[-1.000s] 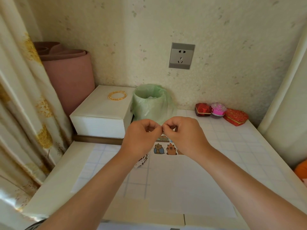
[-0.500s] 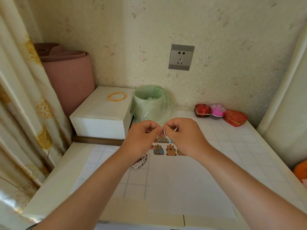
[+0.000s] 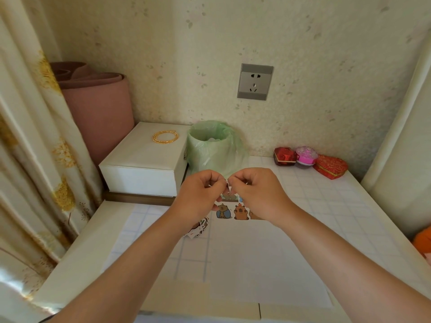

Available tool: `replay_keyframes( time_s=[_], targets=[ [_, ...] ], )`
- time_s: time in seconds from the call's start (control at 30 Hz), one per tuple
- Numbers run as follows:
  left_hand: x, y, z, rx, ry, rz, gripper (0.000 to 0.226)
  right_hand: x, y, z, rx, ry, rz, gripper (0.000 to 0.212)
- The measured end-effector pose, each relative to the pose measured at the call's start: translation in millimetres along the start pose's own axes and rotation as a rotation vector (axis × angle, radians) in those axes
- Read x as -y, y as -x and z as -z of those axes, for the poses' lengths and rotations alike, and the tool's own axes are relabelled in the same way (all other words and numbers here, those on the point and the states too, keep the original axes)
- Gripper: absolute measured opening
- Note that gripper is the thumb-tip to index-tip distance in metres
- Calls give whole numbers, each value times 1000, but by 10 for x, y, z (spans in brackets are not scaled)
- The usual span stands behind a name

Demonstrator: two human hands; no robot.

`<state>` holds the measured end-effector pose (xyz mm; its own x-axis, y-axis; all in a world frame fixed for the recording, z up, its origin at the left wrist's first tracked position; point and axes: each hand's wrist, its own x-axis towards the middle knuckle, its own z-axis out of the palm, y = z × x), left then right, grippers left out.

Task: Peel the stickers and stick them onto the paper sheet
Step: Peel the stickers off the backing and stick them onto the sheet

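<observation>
Left hand [image 3: 200, 194], right hand [image 3: 258, 192]: I read both as curled, fingertips pinching one small sticker [image 3: 227, 183], mostly hidden, above the paper sheet's [image 3: 268, 264] far edge. Capybara stickers [image 3: 241, 212] stuck there. Green-lined bin [image 3: 214, 148] behind holds pale scraps.

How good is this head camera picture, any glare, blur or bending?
Head view: soft, even daylight, no glare; wide-angle bending bows the curtain at left; the left hand and right hand hide most of the sticker they pinch; the paper sheet looks washed out.
</observation>
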<state>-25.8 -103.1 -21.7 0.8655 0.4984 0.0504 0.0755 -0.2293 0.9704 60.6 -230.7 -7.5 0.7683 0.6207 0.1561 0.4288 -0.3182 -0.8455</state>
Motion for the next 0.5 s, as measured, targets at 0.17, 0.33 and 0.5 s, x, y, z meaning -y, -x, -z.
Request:
replay_keyframes(
  time_s=[0.17,0.33,0.5],
  targets=[
    [-12,-2,-7,-5,28,1,18,23,7,-14,12,-98,-90,25],
    [-27,0,-4,1,73,2,17,38,13,-25,35,-214,-153,15],
    [-8,-12,32,8,98,-1,14,54,-6,-15,-30,-118,-5,11]
  ],
)
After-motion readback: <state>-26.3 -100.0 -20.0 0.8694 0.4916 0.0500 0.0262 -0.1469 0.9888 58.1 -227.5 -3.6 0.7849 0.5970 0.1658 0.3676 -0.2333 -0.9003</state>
